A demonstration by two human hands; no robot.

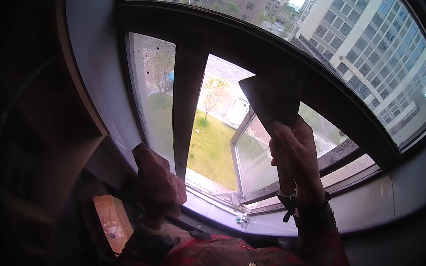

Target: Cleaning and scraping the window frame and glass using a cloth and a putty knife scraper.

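My right hand (297, 151) is raised in front of the window and wrapped round the handle of a putty knife (272, 97). Its wide, dark blade flares upward and overlaps the dark window frame (189, 85); whether it touches the frame I cannot tell. A dark band with a dangling end circles my right wrist. Lower on the left, my left hand (160, 179) is curled closed near the window's left side. Whatever it may hold is hidden in shadow.
An open window sash (255, 157) hangs outward behind my right hand. Below runs a pale sill (211, 203) with a small metal-looking piece (242, 220) on it. An orange-brown box (114, 223) sits at lower left. Grass, a tree and tall buildings show outside.
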